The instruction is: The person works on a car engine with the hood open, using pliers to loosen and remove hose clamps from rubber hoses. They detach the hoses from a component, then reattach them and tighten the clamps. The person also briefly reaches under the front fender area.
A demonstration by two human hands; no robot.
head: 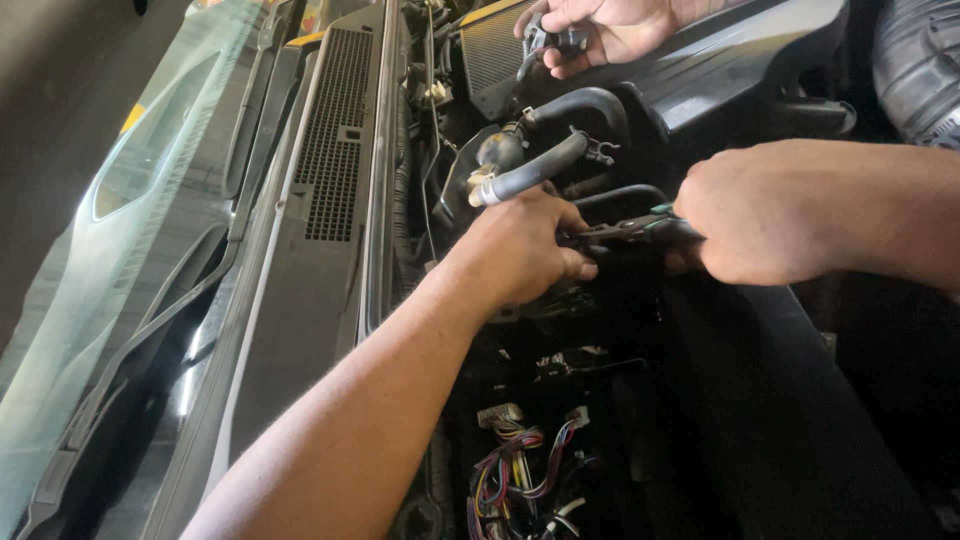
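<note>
Left hand (525, 250) curled, reaching down – right hand (765, 215) fisted, gripping

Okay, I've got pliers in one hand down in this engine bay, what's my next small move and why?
Probably squeeze the pliers firmly: the right hand holds their handles, and the tips sit at the left hand, whose fingers pinch something dark below the black hose. What they grip is hidden.

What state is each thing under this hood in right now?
Left hand: reaching into the engine bay, fingers curled.
Right hand: closed around pliers.
Pliers: tips pointing toward the left hand.
Hose: free end exposed.
Wire bundle: loose, connectors unplugged.
Another person's hand: gripping a black part.
</note>
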